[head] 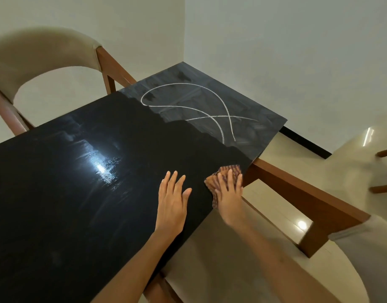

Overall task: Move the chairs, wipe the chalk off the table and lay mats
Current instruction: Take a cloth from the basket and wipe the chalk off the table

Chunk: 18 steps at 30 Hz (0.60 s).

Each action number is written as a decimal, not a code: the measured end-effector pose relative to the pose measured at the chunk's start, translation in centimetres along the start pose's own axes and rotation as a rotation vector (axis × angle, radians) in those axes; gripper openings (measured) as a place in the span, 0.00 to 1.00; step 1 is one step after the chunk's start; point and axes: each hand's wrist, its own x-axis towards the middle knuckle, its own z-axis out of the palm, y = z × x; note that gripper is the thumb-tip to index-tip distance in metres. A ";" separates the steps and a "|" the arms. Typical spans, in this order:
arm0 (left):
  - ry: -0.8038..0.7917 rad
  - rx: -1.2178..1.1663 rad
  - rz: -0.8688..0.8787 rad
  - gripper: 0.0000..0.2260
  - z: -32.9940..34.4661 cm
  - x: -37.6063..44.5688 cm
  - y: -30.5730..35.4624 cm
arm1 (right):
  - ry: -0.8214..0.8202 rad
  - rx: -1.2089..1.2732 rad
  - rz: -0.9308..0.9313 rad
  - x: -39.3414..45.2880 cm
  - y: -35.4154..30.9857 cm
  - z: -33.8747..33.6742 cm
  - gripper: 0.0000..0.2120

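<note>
The black table (pixel 67 193) is mostly done: from the near end up to a ragged line well past the middle it shines dark and wet-looking. The far end, toward the corner by the walls, is grey with chalk haze. A beige chair (pixel 41 53) stands at the far long edge, and another chair (pixel 286 270) sits pulled out by the near edge. No mats are anywhere in sight, so I'd say laying them is all to come. The looping chalk lines (pixel 212 114) cross the unwiped end. At the right-hand edge the right hand (pixel 228 193) presses a brown striped cloth (pixel 221 176) flat, fingers spread and straight. The left hand (pixel 172 195) rests just beside it, fingers straight, holding nothing.
</note>
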 end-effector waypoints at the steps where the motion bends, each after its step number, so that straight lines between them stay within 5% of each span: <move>1: -0.001 -0.016 0.005 0.26 -0.2 -0.6 0.2 | -0.027 -0.057 -0.024 -2.0 -1.1 0.3 0.31; 4: -0.022 -0.063 0.011 0.27 -0.6 -2.8 0.7 | -0.074 0.033 -0.061 -7.9 -4.3 1.1 0.41; 8: -0.051 -0.085 0.008 0.28 -1.5 -6.0 1.2 | -0.072 0.530 -0.162 -13.7 -6.8 -0.4 0.24; 11: -0.065 -0.080 0.051 0.29 -2.6 -7.5 1.7 | -0.016 0.918 0.162 -16.3 -7.0 -3.4 0.13; 18: -0.138 -0.025 0.120 0.31 -3.7 -9.0 4.3 | -0.102 1.308 0.645 -18.2 -3.3 -8.7 0.14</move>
